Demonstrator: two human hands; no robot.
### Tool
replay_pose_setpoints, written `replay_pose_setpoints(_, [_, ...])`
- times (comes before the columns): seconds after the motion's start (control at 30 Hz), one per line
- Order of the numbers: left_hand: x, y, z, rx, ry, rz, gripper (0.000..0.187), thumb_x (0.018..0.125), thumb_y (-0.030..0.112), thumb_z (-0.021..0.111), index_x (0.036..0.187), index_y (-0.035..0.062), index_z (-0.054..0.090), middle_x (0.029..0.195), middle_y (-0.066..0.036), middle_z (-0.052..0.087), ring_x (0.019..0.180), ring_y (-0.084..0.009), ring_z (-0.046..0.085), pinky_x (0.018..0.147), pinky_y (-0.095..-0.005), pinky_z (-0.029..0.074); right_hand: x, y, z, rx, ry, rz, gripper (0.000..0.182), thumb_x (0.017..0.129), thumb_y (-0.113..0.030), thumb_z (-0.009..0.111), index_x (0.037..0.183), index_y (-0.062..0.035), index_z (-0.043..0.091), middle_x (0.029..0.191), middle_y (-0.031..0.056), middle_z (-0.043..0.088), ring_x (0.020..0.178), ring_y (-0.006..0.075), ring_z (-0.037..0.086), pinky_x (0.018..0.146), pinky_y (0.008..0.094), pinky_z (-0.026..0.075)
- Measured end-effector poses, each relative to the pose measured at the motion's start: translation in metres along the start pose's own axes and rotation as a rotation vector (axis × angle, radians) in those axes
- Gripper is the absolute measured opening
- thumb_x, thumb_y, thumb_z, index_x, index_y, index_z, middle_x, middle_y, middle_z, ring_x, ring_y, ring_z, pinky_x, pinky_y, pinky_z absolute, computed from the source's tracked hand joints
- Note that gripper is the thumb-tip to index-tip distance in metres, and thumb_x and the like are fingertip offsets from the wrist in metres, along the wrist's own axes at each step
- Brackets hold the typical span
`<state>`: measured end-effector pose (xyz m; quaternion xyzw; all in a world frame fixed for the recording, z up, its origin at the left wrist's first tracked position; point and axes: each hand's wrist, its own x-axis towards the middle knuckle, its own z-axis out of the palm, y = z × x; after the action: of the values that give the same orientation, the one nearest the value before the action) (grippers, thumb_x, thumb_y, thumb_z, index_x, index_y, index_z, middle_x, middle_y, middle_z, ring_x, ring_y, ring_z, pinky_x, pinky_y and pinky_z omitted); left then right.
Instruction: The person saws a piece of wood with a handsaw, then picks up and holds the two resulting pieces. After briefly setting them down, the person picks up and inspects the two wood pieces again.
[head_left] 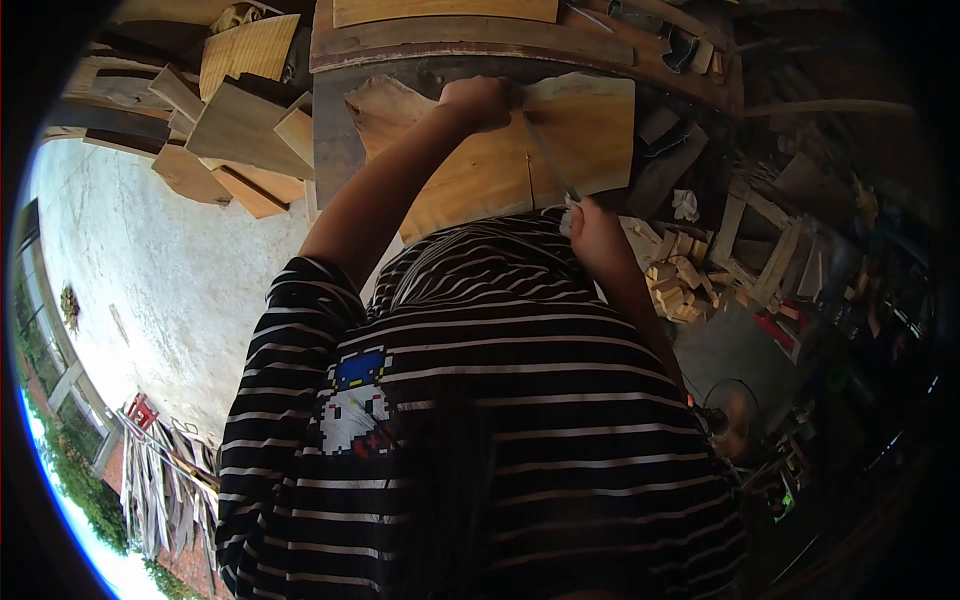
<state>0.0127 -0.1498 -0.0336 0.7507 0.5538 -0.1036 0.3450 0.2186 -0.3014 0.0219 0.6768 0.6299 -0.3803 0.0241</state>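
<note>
A broad, pale wooden board (pixel 450 185) with wavy natural edges lies on the bench before me. My left hand (pixel 478 104) is closed in a fist over its far part; what it grips is hidden under the fingers. From just beside that fist a long, thin grey blade-like strip (pixel 548 152) slants across the board towards me. My right hand (pixel 597 232) is wrapped round the strip's near end, at the board's near right corner, with something whitish showing at the fingers. A narrow dark line (pixel 530 175) runs along the board left of the strip.
Behind the board is a bench plank (pixel 470 55). Loose boards (pixel 240 125) are piled at the left, over a pale concrete floor (pixel 150 260). Small offcuts (pixel 680 280) and a wooden frame (pixel 760 235) lie to the right. A fan-like object (pixel 730 420) stands at lower right.
</note>
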Motion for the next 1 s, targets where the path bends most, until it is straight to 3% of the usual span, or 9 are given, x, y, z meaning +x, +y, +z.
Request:
replay_pose_setpoints(0.07, [-0.003, 0.001, 0.004, -0.005, -0.002, -0.006, 0.040, 0.084, 0.041, 0.052, 0.115, 0.0169, 0.055, 0.104, -0.010, 0.065, 0.097, -0.0290, 0.061, 0.079, -0.0402, 0.050, 0.017, -0.006, 0.012, 0.008, 0.025, -0.026, 0.024, 0.092, -0.021, 0.044, 0.089, 0.0017, 0.053, 0.077, 0.0261, 0.060, 0.078, 0.0429, 0.060, 0.066, 0.0477, 0.047])
replay_pose_setpoints(0.13, [-0.007, 0.006, -0.004, -0.001, -0.001, -0.063, 0.030, 0.081, 0.027, 0.051, 0.109, 0.0214, 0.061, 0.105, -0.006, 0.064, 0.097, -0.0247, 0.062, 0.078, -0.0398, 0.051, 0.020, -0.016, 0.011, 0.022, 0.057, -0.064, 0.024, 0.092, -0.021, 0.044, 0.089, 0.0013, 0.052, 0.077, 0.0259, 0.060, 0.078, 0.0426, 0.060, 0.066, 0.0479, 0.047])
replay_pose_setpoints(0.23, [0.001, 0.004, 0.007, 0.000, 0.030, -0.058, 0.037, 0.083, 0.038, 0.051, 0.115, 0.0187, 0.055, 0.105, -0.011, 0.064, 0.097, -0.0295, 0.061, 0.080, -0.0425, 0.049, -0.006, -0.029, -0.003, -0.076, -0.014, 0.028, 0.024, 0.092, -0.021, 0.043, 0.089, 0.0010, 0.052, 0.076, 0.0254, 0.060, 0.078, 0.0417, 0.060, 0.067, 0.0474, 0.047])
replay_pose_setpoints(0.33, [0.006, -0.006, 0.006, -0.043, 0.026, -0.099, 0.035, 0.083, 0.035, 0.052, 0.114, 0.0197, 0.056, 0.106, -0.010, 0.063, 0.099, -0.0294, 0.060, 0.081, -0.0425, 0.049, -0.022, -0.019, -0.026, -0.032, -0.073, -0.027, 0.024, 0.092, -0.021, 0.043, 0.089, 0.0009, 0.052, 0.076, 0.0249, 0.061, 0.078, 0.0421, 0.060, 0.069, 0.0472, 0.048])
replay_pose_setpoints(0.43, [0.014, -0.013, 0.011, -0.031, 0.034, -0.054, 0.037, 0.079, 0.027, 0.053, 0.114, 0.0153, 0.057, 0.109, -0.009, 0.063, 0.101, -0.0275, 0.061, 0.081, -0.0411, 0.050, -0.024, -0.025, -0.023, -0.055, -0.088, 0.078, 0.025, 0.093, -0.022, 0.042, 0.089, 0.0003, 0.052, 0.077, 0.0250, 0.061, 0.079, 0.0425, 0.060, 0.070, 0.0476, 0.048])
replay_pose_setpoints(0.6, [0.029, -0.029, 0.022, 0.030, 0.034, -0.011, 0.037, 0.081, 0.028, 0.051, 0.115, 0.0148, 0.056, 0.109, -0.009, 0.063, 0.102, -0.0284, 0.060, 0.082, -0.0411, 0.049, -0.019, -0.038, -0.004, -0.092, -0.195, 0.020, 0.027, 0.093, -0.025, 0.041, 0.088, -0.0003, 0.051, 0.078, 0.0253, 0.061, 0.079, 0.0424, 0.061, 0.070, 0.0495, 0.047])
replay_pose_setpoints(0.8, [0.030, -0.031, 0.025, 0.030, 0.051, 0.041, 0.035, 0.082, 0.028, 0.049, 0.116, 0.0193, 0.055, 0.109, -0.011, 0.062, 0.101, -0.0290, 0.060, 0.082, -0.0419, 0.049, -0.023, -0.004, -0.005, -0.028, 0.024, 0.028, 0.026, 0.093, -0.024, 0.041, 0.087, -0.0004, 0.050, 0.076, 0.0251, 0.061, 0.076, 0.0420, 0.061, 0.066, 0.0500, 0.047])
replay_pose_setpoints(0.93, [0.012, -0.019, 0.012, 0.040, 0.071, 0.129, 0.035, 0.083, 0.027, 0.049, 0.115, 0.0151, 0.055, 0.107, -0.011, 0.063, 0.099, -0.0289, 0.061, 0.081, -0.0422, 0.050, -0.030, -0.009, -0.017, 0.037, -0.010, 0.003, 0.027, 0.094, -0.024, 0.040, 0.088, -0.0002, 0.052, 0.077, 0.0247, 0.061, 0.075, 0.0418, 0.061, 0.066, 0.0491, 0.047])
replay_pose_setpoints(1.0, [-0.003, -0.003, 0.003, 0.020, 0.053, 0.063, 0.034, 0.084, 0.028, 0.049, 0.114, 0.0144, 0.054, 0.104, -0.012, 0.063, 0.096, -0.0304, 0.061, 0.080, -0.0427, 0.049, -0.039, -0.024, -0.030, -0.079, -0.079, 0.023, 0.028, 0.094, -0.025, 0.040, 0.089, 0.0003, 0.053, 0.077, 0.0247, 0.061, 0.076, 0.0414, 0.061, 0.067, 0.0487, 0.047])
